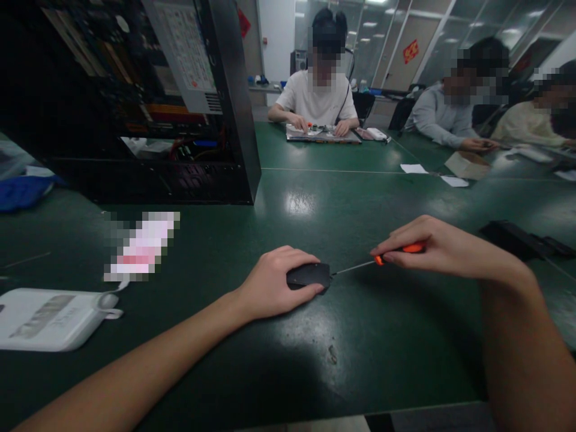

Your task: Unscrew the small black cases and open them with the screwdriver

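Observation:
A dark computer mouse (pixel 310 276) lies on the green table, gripped along its sides by the fingers and thumb of my left hand (pixel 274 282). My right hand (pixel 423 246) is closed around the orange and black handle of a screwdriver (pixel 355 267). The thin metal shaft points left, and its tip meets or nearly meets the right end of the mouse. Whether the tip sits in a gap there is too small to tell. Part of the mouse is covered by my left hand.
An open black computer case (pixel 180 180) stands at the back left. A white power bank (pixel 54 318) with a short cable lies at the left, by a blurred-out pink item (pixel 144 246). A black object (pixel 517 237) is at the right. Several people sit across the green table (pixel 315 192).

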The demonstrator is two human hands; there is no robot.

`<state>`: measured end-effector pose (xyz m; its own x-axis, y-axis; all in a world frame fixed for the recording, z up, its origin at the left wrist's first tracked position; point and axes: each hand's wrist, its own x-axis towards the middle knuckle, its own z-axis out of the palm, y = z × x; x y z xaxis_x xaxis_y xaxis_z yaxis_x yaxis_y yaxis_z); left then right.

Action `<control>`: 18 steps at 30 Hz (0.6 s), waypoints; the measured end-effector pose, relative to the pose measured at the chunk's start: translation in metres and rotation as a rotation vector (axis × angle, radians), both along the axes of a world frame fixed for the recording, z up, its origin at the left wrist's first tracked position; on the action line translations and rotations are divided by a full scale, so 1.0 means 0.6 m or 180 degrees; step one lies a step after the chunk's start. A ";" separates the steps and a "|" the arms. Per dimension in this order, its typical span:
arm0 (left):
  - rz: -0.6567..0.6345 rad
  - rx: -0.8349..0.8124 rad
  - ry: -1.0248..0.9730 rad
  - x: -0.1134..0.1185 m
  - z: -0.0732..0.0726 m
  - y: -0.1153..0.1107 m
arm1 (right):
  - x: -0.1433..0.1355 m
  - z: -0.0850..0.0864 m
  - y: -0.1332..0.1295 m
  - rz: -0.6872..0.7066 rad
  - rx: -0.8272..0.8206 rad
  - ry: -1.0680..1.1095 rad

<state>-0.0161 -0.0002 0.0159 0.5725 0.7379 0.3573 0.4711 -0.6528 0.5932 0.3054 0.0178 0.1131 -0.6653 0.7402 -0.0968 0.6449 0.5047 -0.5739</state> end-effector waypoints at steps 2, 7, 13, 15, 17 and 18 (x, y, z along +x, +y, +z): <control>0.0005 0.0009 0.0004 0.000 0.000 0.000 | -0.004 0.000 -0.001 0.0033 -0.0050 -0.0036; -0.0007 0.0053 0.0008 -0.001 -0.002 0.000 | -0.003 -0.002 0.001 0.0116 -0.0122 -0.0120; -0.0020 0.0011 0.0010 -0.003 -0.004 0.000 | 0.008 -0.001 0.002 -0.0003 0.0027 0.0003; -0.0003 0.0001 0.0014 -0.003 -0.003 0.000 | 0.002 -0.001 0.001 0.0054 -0.0023 0.0007; 0.0000 -0.0005 0.0020 -0.003 -0.003 -0.001 | -0.004 -0.001 0.000 0.0058 -0.0057 0.0016; -0.0008 -0.0007 0.0021 -0.003 -0.002 -0.001 | -0.006 -0.001 -0.001 0.0044 -0.0082 0.0009</control>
